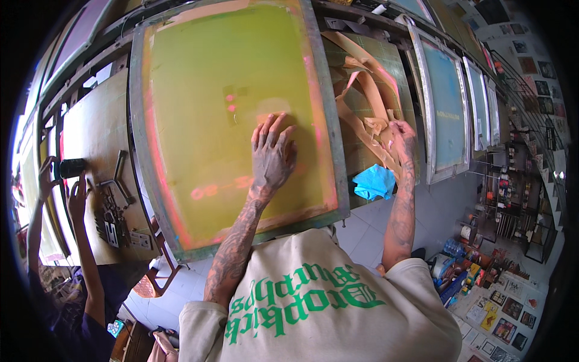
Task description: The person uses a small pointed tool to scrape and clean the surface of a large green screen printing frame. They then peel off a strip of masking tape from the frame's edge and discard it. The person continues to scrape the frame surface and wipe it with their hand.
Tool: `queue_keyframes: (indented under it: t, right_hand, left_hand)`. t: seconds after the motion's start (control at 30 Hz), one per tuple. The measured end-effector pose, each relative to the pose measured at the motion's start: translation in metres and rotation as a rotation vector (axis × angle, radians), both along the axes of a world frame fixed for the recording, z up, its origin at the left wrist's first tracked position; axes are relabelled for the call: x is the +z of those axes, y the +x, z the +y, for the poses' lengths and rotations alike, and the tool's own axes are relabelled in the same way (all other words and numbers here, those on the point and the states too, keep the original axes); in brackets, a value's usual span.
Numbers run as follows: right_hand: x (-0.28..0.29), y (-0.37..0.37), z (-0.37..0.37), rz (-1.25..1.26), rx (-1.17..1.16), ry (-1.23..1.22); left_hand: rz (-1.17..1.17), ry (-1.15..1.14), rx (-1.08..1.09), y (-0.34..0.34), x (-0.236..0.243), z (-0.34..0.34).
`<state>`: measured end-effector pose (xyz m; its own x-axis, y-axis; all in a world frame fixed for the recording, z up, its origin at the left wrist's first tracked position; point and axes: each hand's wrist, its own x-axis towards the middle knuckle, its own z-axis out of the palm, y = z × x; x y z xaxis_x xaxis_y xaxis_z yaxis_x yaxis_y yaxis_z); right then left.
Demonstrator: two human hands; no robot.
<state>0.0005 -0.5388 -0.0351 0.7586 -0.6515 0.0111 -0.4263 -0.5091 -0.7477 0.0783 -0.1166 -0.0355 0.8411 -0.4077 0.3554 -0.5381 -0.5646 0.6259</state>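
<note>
A large screen-printing frame [232, 72] with yellow-green mesh lies in front of me, pink stains along its edges. My left hand [274, 154] rests on the mesh, fingers stretched out, their tips at a small tan patch [274, 107]. To the right, my right hand [403, 136] has its fingers closed on a bit of brown tape over the neighbouring board. Long peeled strips of brown tape [371, 90] lie curled and crumpled there, running up past that hand. A crumpled blue cloth [374, 182] sits beside my right forearm.
Framed blue screens [445, 102] stand farther right. On the left board [99, 130] are a bent metal tool [117, 178] and several small metal parts [111, 211]. A co-worker's hands [75, 193] are at a dark cylinder [72, 168]. Bottles and papers crowd the lower right.
</note>
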Motion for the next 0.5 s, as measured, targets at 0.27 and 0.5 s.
queue_keyframes:
  t: [0.27,0.5]
  right_hand:
    - [-0.056,0.005,-0.030,0.122,0.069,-0.020]
    - [-0.039,0.017,-0.022,0.236,0.104,-0.517]
  left_hand:
    - [-0.011,0.005,0.007,0.000,0.000,0.002]
    - [-0.017,0.020,0.036,0.000,0.001,0.004]
